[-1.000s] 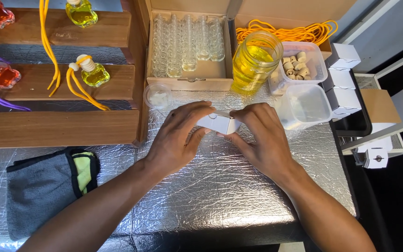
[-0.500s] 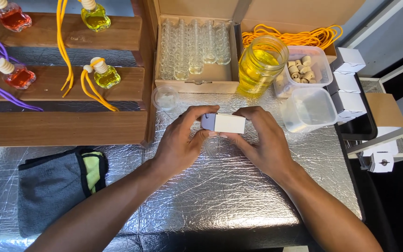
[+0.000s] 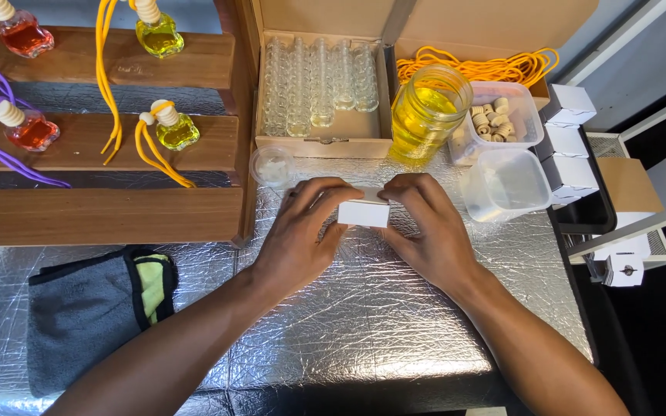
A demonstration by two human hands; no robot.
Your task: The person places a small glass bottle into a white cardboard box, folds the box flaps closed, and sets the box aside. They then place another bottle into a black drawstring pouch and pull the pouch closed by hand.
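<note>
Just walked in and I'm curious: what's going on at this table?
A person holds a small white box between both hands, the left hand and right hand, just above a silver foil-covered table. Behind it sit a jar of yellow liquid, a cardboard tray of empty glass bottles and a tub of wooden caps. Filled little bottles on cords rest on wooden shelves to the left.

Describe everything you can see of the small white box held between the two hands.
The small white box is a plain oblong carton, apparently of matte cardboard, closed as far as it shows. It lies level, long side across the view, just above the silver foil-covered table. The left hand grips its left end, the right hand its right end; fingers cover its top edge.
</note>
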